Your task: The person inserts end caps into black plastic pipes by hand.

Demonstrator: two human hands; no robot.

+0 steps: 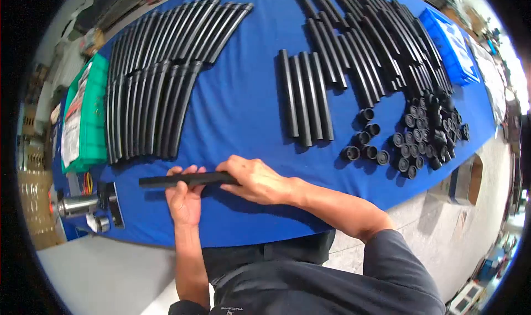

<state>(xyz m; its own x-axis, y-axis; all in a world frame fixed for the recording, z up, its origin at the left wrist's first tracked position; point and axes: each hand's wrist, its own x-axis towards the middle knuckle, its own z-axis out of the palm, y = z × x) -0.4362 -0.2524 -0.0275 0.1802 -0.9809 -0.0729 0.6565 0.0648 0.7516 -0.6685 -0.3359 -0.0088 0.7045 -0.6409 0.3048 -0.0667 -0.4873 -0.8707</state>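
A black tube lies level across both hands above the front part of the blue cloth. My left hand is closed around its middle from below, with the thumb on the near side. My right hand wraps over the tube's right end and hides it. To the upper left, black tubes with fitted ends lie in two packed rows. Four plain tubes lie side by side beyond my right hand. Small round black caps sit in a loose pile at the right.
More plain tubes lie at the back right beside a blue crate. A green crate stands at the left edge. Near it are a metal cylinder and a dark flat object. A cardboard box stands on the floor.
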